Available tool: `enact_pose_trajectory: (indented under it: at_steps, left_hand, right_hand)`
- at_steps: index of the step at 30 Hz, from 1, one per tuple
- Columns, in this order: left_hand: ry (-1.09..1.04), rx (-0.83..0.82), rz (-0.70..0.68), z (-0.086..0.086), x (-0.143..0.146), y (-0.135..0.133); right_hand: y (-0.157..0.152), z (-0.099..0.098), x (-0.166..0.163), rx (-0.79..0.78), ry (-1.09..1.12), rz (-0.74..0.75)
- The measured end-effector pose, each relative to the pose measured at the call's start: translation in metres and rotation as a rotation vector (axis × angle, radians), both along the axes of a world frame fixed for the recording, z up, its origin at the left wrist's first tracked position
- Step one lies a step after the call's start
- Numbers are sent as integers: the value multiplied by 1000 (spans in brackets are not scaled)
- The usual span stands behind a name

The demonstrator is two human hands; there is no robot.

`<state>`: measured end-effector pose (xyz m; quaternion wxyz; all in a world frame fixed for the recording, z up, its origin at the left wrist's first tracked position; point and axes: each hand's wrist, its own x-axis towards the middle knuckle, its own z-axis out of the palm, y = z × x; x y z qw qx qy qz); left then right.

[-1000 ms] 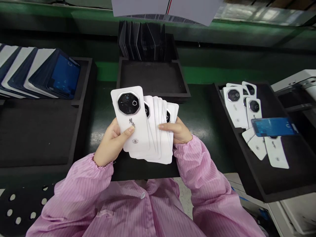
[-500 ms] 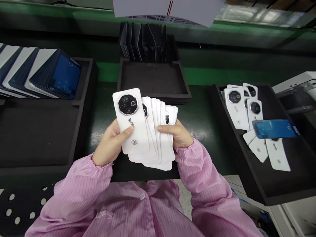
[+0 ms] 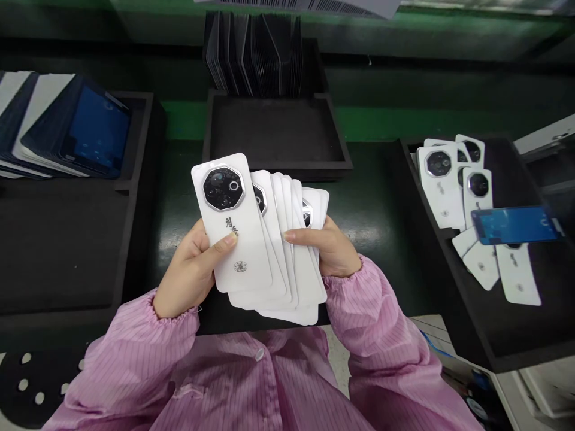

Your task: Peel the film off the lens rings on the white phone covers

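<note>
A fan of several white phone back covers is spread between my two hands, above the front of the dark table. Each shows a rounded corner outline, and the leftmost one has a black octagonal camera area, dark script and a round emblem. My left hand is closed on the left side of the fan, thumb lying on the front cover. My right hand grips the right side, thumb across the covers there. The fingers of both hands are partly hidden behind the covers.
A black tray on the right holds loose white covers and a blue-faced panel. Straight ahead, a black tray holds upright dark sheets. The left tray carries a row of blue and white panels.
The camera view has tilted down and come slightly closer, so the trays sit higher in the picture. Both hands keep hold of the fanned covers, whose spread looks nearly the same.
</note>
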<state>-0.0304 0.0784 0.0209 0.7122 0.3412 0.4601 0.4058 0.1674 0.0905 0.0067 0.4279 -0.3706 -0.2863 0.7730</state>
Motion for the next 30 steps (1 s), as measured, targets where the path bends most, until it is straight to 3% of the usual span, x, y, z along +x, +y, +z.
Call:
enact_pose_trajectory:
  at_steps: [9,20,30]
  left_hand:
    - [46,-49,22,1,-1,-1]
    - [44,-26,22,1,-1,-2]
    - [-18,94,-2,-6,1,2]
  right_hand:
    - [3,-3,-1,-72,47,54]
    - [1,-5,0,-42,16,56]
    - [-1,-7,-3,126,-49,-89]
